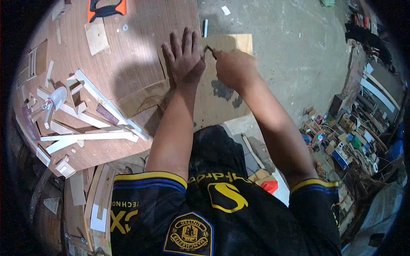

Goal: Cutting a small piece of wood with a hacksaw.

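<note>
My left hand (186, 59) lies with fingers spread at the top of a light plywood board (230, 102) with dark stains, pressing on it or its left edge. My right hand (237, 68) is closed round a thin dark tool (209, 50), too small to identify, held near the board's top edge just right of my left hand. A narrow white strip (206, 28) stands out beyond that edge. The board rests partly on a brown worktable (141, 51).
An orange-and-black handsaw (120, 7), a pale wood square (96, 38), white strips (89, 135) and a white cylinder (57, 98) are on the worktable. Grey concrete floor (294, 55) is to the right, with piled offcuts and clutter (341, 147). More boards (96, 200) lie at lower left.
</note>
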`<state>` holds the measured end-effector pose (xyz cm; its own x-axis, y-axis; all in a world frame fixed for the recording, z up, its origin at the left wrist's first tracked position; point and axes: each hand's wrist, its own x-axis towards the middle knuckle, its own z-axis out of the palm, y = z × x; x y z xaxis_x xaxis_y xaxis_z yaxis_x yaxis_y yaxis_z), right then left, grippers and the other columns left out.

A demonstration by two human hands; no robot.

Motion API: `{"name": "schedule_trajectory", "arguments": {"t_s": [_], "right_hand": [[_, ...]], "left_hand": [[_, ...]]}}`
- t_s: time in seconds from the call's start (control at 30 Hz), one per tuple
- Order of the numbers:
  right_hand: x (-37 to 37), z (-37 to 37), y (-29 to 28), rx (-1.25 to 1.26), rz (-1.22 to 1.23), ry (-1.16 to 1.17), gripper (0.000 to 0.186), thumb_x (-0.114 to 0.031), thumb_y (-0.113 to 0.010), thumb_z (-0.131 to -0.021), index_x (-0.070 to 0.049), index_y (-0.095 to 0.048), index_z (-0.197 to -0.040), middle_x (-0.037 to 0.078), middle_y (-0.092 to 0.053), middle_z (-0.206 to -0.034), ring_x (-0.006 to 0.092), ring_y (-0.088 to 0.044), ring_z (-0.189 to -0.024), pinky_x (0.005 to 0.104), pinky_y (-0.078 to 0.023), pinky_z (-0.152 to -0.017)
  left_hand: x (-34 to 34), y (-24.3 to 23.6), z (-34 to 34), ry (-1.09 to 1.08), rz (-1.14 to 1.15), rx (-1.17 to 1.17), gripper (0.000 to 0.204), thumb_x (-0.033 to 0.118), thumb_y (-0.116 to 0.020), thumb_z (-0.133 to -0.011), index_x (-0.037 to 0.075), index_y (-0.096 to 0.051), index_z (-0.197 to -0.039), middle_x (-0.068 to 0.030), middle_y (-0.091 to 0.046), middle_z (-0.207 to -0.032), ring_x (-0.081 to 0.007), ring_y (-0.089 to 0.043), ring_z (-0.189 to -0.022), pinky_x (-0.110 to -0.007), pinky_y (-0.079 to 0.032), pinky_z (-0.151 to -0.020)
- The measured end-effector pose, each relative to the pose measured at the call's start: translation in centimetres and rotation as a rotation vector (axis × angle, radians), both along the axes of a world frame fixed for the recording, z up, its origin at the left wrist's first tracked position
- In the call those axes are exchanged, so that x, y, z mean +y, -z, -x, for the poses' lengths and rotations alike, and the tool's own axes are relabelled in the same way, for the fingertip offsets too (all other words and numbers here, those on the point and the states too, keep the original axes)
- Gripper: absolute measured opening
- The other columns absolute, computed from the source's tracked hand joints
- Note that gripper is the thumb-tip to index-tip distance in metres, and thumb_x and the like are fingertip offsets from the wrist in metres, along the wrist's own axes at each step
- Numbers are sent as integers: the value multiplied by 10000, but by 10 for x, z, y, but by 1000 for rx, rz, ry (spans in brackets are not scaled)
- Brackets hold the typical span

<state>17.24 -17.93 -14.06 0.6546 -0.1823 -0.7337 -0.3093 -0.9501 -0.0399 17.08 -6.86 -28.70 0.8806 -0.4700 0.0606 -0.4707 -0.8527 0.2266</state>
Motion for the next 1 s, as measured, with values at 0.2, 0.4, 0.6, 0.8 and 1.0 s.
{"name": "schedule_trajectory", "arguments": {"t_s": [0.2,0.4,0.6,0.8,1.0], "right_hand": [[7,6,28,17,69,64,318,-111,-520,-861,-142,-623,-1161,159,-707,-925,331,-693,-886,446,-553,-743],[23,13,-3,56,115,152,409,-114,-510,-870,-193,-573,-1267,165,-702,-884,350,-691,-837,457,-554,-725],[4,28,-9,-61,30,120,470,-109,-514,-860,-215,-551,-1316,180,-696,-879,352,-691,-839,469,-557,-708],[0,16,1,-25,119,72,442,-112,-524,-849,-205,-590,-1276,172,-697,-875,350,-689,-845,459,-557,-718],[-5,18,-8,-86,24,18,391,-94,-503,-854,-176,-625,-1217,146,-708,-891,342,-694,-851,445,-560,-736]], "left_hand": [[-2,0,-3,-23,59,14,492,343,-479,-911,154,-526,-1363,-34,-412,-1490,-370,-294,-1403,-624,-136,-1131],[-7,-3,-4,10,-57,22,499,334,-457,-932,157,-485,-1398,-20,-370,-1520,-376,-254,-1422,-631,-123,-1129],[0,8,-2,-31,27,76,536,322,-454,-924,187,-429,-1442,-3,-326,-1542,-366,-190,-1444,-623,-75,-1138],[-8,5,-5,-31,107,95,528,309,-465,-915,187,-452,-1428,5,-340,-1536,-364,-188,-1446,-620,-74,-1141],[-4,6,-4,-9,-13,49,523,316,-454,-919,183,-459,-1424,2,-347,-1534,-364,-203,-1443,-615,-86,-1141]]}}
